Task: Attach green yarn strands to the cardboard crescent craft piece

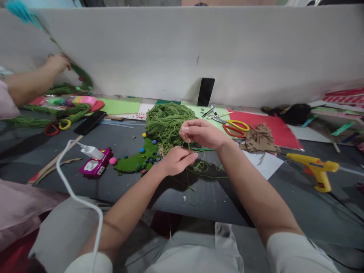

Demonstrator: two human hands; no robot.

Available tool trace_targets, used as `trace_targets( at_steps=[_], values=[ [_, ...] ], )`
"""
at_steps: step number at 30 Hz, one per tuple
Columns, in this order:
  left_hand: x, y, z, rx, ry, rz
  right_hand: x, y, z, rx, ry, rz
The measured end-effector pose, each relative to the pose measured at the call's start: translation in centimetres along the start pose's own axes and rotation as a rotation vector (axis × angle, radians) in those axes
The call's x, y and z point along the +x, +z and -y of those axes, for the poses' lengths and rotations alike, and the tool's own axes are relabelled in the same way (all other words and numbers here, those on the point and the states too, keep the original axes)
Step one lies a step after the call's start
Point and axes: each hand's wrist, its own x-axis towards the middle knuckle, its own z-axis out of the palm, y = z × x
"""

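Green yarn runs between my two hands over the middle of the table. My left hand (179,160) is closed on a strand, thumb and fingers pinched together. Just above it, my right hand (201,133) pinches the yarn (188,146) between thumb and fingertips. A big loose heap of green yarn (167,119) lies right behind my hands. Thin loops of the strand (193,199) trail down in front onto the dark tabletop. Left of my left hand lies a curved green felt piece (129,163) with coloured pom-poms along its edges.
Scissors (236,127) and crumpled brown paper (260,139) lie right of the yarn. A yellow glue gun (315,167) rests farther right. A phone (206,91) leans on the partition. At left are a purple power strip (96,163), a white cable (61,176) and a co-worker's hand (58,62).
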Motion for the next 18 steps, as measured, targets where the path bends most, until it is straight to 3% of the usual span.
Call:
trace_targets(
  at_steps=[5, 7, 10, 13, 16, 18],
  values=[
    [0.0, -0.6, 0.4, -0.456, -0.036, -0.179, -2.5, 0.0, 2.9, -0.013, -0.310, 0.228],
    [0.1, -0.8, 0.3, -0.689, -0.033, -0.242, -3.3, -0.4, 3.7, -0.043, -0.370, 0.370],
    [0.6, -1.5, 0.2, -1.045, -0.112, -0.371, -4.0, -1.1, 4.3, -0.150, -0.274, 0.627],
    [1.2, -2.1, 0.3, -1.199, -0.277, -0.525, -3.6, -1.5, 4.2, -0.317, -0.081, 0.767],
    [1.6, -2.1, 0.5, -1.115, -0.436, -0.552, -3.0, -1.3, 3.6, -0.358, -0.010, 0.764],
    [1.5, -1.7, 0.7, -1.018, -0.470, -0.463, -2.9, -1.1, 3.3, -0.307, -0.036, 0.668]
  ],
)
